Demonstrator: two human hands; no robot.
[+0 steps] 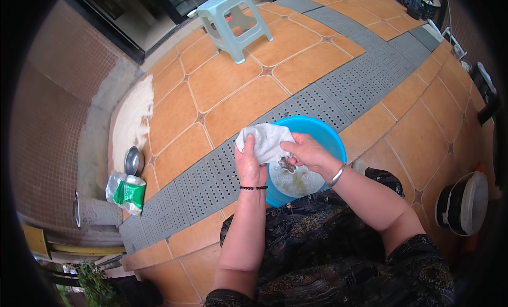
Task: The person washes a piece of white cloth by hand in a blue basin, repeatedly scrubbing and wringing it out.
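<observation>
A crumpled light-grey cloth (265, 141) is held between both hands over a round blue plastic basin (335, 137). My left hand (250, 160) grips its left side, thumb on top, with a dark bead bracelet at the wrist. My right hand (306, 150) pinches the cloth's right edge; a silver bangle circles that wrist. Just below the cloth, a small dark, wet-looking piece hangs by my right fingers; I cannot tell whether it is part of the cloth. Cloudy, sudsy water (297, 182) lies in the basin, which is partly hidden by my hands and lap.
A grey perforated drain cover (206, 172) crosses the orange tile floor. A pale-blue plastic stool (234, 23) stands ahead. To the left are a metal bowl (134, 161), a green-and-silver bag (133, 194) and white powdery material (133, 116). A lidded bucket (462, 204) is at the right.
</observation>
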